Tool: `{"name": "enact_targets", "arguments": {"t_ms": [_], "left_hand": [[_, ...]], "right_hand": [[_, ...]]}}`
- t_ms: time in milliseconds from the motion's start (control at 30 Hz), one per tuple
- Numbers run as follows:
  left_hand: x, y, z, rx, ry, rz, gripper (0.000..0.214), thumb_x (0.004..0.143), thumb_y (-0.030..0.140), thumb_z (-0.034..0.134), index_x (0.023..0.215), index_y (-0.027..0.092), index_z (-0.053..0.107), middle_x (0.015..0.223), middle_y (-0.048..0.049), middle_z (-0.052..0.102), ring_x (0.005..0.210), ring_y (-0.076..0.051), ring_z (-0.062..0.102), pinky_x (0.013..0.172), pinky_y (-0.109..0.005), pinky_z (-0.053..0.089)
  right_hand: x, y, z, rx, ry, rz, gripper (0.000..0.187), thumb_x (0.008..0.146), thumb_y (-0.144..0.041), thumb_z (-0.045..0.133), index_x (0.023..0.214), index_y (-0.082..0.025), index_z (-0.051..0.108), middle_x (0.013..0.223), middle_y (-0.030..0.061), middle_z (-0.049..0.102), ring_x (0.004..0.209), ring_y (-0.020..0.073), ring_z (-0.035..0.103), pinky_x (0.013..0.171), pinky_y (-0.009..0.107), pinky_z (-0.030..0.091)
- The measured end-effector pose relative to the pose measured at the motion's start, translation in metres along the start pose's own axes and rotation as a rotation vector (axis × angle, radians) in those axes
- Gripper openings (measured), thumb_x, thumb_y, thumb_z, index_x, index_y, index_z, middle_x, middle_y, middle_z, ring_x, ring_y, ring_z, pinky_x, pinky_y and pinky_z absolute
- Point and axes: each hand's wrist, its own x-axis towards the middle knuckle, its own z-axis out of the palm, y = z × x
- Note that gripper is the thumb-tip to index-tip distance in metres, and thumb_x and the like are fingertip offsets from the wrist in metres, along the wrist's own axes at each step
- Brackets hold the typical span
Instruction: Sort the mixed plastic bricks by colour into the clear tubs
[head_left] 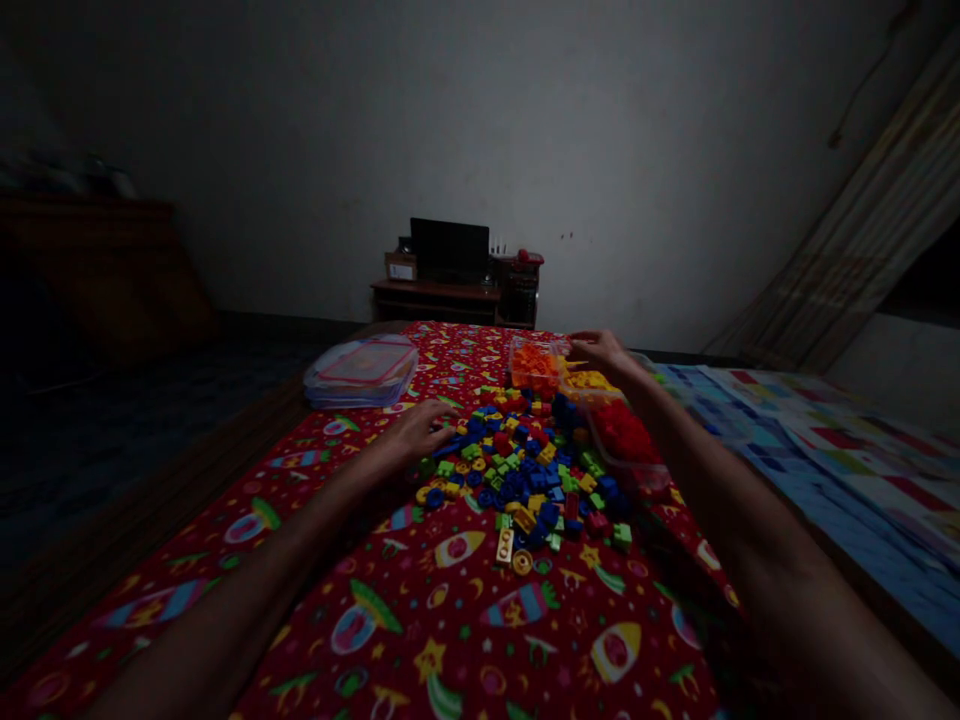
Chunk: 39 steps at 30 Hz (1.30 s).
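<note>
As both arms stretched forward across a red rocket-print cloth (457, 640), the left hand (420, 432) lay at the near-left edge of a loose heap of plastic building blocks (525, 470), its fingers slightly apart and their tips just beside a blue block (448, 447), though whether they gripped it could not be told. The right hand (600, 352) sat farther off, beyond the heap, its fingers extended close together and pointing toward a clear tub of orange pieces (534, 368), near the rim. Beside that tub ran a tub of yellow pieces (586, 382) and a clear tub of red pieces (624, 435), strung along the heap's far right side, seemingly placed so the right hand could reach each without crossing the pile. A stack of clear lids (361, 372) lay off to the left, away from the blocks.
</note>
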Motion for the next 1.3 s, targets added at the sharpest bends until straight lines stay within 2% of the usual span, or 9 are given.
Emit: {"name": "enact_targets", "arguments": {"t_ms": [100,200,367,533,633,800,967,1167,1300], "left_hand": [[-0.001,0.014,-0.005,-0.008,-0.117,0.015,0.026,0.073,0.031,0.052,0.088,0.018,0.070,0.092,-0.0058,0.070,0.080,-0.019,0.063,0.074,-0.028,0.050],[-0.003,0.028,-0.011,0.010,-0.171,0.058,0.020,0.071,0.027,0.053,0.078,0.018,0.070,0.084,-0.0044,0.069,0.077,-0.017,0.063,0.070,-0.025,0.048],[-0.003,0.029,-0.016,0.023,-0.285,0.086,0.016,0.068,0.025,0.056,0.075,0.020,0.069,0.075,-0.0006,0.068,0.071,-0.017,0.062,0.066,-0.023,0.046],[-0.005,0.021,-0.007,0.091,-0.208,0.138,0.028,0.067,0.023,0.058,0.093,0.021,0.067,0.089,-0.0028,0.067,0.084,-0.019,0.061,0.075,-0.026,0.046],[-0.011,0.026,0.001,0.120,-0.194,0.158,0.031,0.071,0.025,0.058,0.101,0.021,0.065,0.099,-0.0053,0.065,0.093,-0.021,0.059,0.081,-0.028,0.045],[-0.016,0.031,0.003,0.158,-0.188,0.139,0.024,0.075,0.031,0.057,0.095,0.021,0.065,0.096,-0.0051,0.062,0.090,-0.020,0.058,0.081,-0.029,0.046],[-0.008,0.022,-0.014,0.141,-0.132,0.133,0.027,0.072,0.042,0.059,0.083,0.019,0.068,0.095,-0.0067,0.063,0.088,-0.021,0.059,0.080,-0.029,0.046],[-0.013,0.025,-0.034,0.206,-0.423,0.011,0.020,0.070,0.032,0.057,0.084,0.021,0.068,0.076,-0.0005,0.067,0.069,-0.017,0.059,0.063,-0.023,0.044],[-0.019,0.039,-0.021,0.250,-0.436,0.035,0.025,0.063,0.018,0.057,0.085,0.023,0.068,0.081,0.0001,0.069,0.073,-0.017,0.061,0.062,-0.021,0.043]], "right_hand": [[-0.042,0.000,0.021,-0.008,-0.204,-0.114,0.013,0.076,-0.015,0.056,0.084,-0.010,0.065,0.066,0.0042,0.063,0.059,0.0121,0.060,0.058,0.025,0.051],[-0.086,0.001,0.046,-0.228,-0.359,-0.268,0.015,0.076,-0.018,0.054,0.070,-0.013,0.068,0.061,0.0016,0.063,0.055,0.0110,0.056,0.055,0.021,0.043],[-0.126,0.002,0.074,-0.511,-0.406,-0.478,0.020,0.073,-0.010,0.050,0.067,-0.013,0.069,0.059,0.0004,0.062,0.055,0.0088,0.051,0.053,0.019,0.031],[-0.127,0.005,0.081,-0.684,-0.324,-0.470,0.026,0.069,-0.004,0.050,0.081,-0.012,0.071,0.070,0.0048,0.065,0.061,0.0124,0.052,0.056,0.022,0.029],[-0.128,0.014,0.088,-0.764,-0.374,-0.498,0.025,0.074,-0.007,0.050,0.085,-0.014,0.070,0.073,0.0056,0.066,0.064,0.0133,0.052,0.057,0.023,0.029],[-0.128,0.037,0.097,-0.886,-0.525,-0.712,0.022,0.075,-0.002,0.048,0.079,-0.013,0.066,0.079,0.0087,0.064,0.071,0.0139,0.051,0.066,0.024,0.032],[-0.123,0.045,0.094,-0.866,-0.515,-0.677,0.022,0.076,-0.003,0.047,0.073,-0.014,0.066,0.069,0.0053,0.060,0.060,0.0117,0.042,0.058,0.025,0.026],[-0.125,0.036,0.086,-0.820,-0.464,-0.677,0.021,0.081,-0.008,0.045,0.073,-0.014,0.063,0.063,0.0019,0.054,0.056,0.0101,0.034,0.055,0.025,0.022],[-0.131,0.027,0.081,-0.786,-0.395,-0.674,0.020,0.082,-0.009,0.046,0.071,-0.014,0.062,0.059,0.0001,0.050,0.053,0.0092,0.031,0.054,0.025,0.019]]}}
